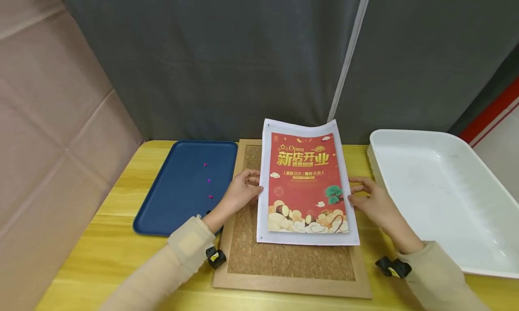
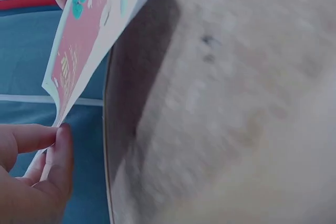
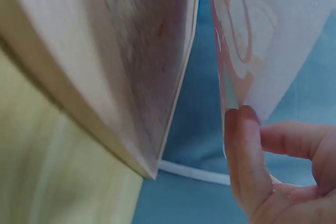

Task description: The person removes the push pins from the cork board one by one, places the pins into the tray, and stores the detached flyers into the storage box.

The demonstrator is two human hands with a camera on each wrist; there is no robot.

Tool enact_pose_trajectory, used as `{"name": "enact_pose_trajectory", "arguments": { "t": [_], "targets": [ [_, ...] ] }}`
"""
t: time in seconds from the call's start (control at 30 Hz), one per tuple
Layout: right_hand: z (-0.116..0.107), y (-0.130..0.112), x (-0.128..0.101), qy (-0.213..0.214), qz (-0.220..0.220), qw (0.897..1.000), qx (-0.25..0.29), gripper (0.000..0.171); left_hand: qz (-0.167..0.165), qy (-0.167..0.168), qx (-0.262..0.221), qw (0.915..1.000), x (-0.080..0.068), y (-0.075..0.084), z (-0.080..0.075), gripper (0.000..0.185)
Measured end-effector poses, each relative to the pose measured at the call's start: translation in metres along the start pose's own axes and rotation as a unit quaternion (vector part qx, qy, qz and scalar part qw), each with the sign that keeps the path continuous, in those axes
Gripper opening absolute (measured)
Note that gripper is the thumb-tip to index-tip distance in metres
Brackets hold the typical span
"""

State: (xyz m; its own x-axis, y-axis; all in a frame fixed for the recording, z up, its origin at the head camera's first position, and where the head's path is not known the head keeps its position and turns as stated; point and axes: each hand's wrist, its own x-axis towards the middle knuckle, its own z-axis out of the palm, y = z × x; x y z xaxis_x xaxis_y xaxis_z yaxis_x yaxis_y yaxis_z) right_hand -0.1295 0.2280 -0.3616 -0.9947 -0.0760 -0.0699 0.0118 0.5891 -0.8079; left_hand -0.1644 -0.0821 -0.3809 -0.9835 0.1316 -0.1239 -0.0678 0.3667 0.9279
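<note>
A red poster [image 1: 302,185] with gold lettering and a wide white border is raised over a wood-framed cork board [image 1: 292,261]. Its left edge is pinched between thumb and fingers of my left hand [image 1: 243,191]; my right hand [image 1: 373,200] pinches the right edge. The left wrist view shows the poster [image 2: 84,40] slanting away, bowed slightly, from the left hand [image 2: 39,166]. In the right wrist view the right hand [image 3: 283,171] grips the sheet near its printed cloud corner, apart from the board's frame [image 3: 58,66]. Small dark dots mark the poster's corners.
To the left, a blue tray [image 1: 174,189] holds several small pink and purple push pins [image 1: 209,180]. A large white tray [image 1: 438,198] stands at the right of the wooden table [image 1: 109,239]. Behind the table hangs a dark grey curtain [image 1: 211,63].
</note>
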Motion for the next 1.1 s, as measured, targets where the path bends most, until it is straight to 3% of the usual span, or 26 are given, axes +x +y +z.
{"name": "enact_pose_trajectory", "arguments": {
  "t": [0.27,0.37,0.53,0.63,0.77,0.87,1.1],
  "targets": [
    [-0.031,0.008,-0.006,0.053,0.011,0.998,-0.032,0.049,0.033,0.004,-0.045,0.9984,0.010,0.023,0.023,0.039],
    [-0.042,0.038,0.004,0.070,0.027,0.996,-0.052,0.053,0.049,0.002,-0.062,0.9969,0.014,0.028,0.033,0.038],
    [-0.060,0.116,0.027,0.115,0.028,0.991,-0.068,0.065,0.058,-0.004,-0.101,0.9932,0.020,0.034,0.052,0.036],
    [-0.068,0.107,0.019,0.126,0.031,0.990,-0.060,0.064,0.058,-0.002,-0.120,0.9912,0.023,0.037,0.062,0.035],
    [-0.073,0.056,-0.005,0.120,0.053,0.990,-0.051,0.061,0.061,0.006,-0.137,0.9887,0.026,0.039,0.072,0.034],
    [-0.076,0.042,-0.015,0.126,0.057,0.989,-0.051,0.061,0.059,0.008,-0.150,0.9869,0.027,0.040,0.077,0.033],
    [-0.091,0.043,-0.021,0.148,0.055,0.987,-0.028,0.060,0.045,0.008,-0.175,0.9836,0.032,0.041,0.091,0.033]
  ]
}}
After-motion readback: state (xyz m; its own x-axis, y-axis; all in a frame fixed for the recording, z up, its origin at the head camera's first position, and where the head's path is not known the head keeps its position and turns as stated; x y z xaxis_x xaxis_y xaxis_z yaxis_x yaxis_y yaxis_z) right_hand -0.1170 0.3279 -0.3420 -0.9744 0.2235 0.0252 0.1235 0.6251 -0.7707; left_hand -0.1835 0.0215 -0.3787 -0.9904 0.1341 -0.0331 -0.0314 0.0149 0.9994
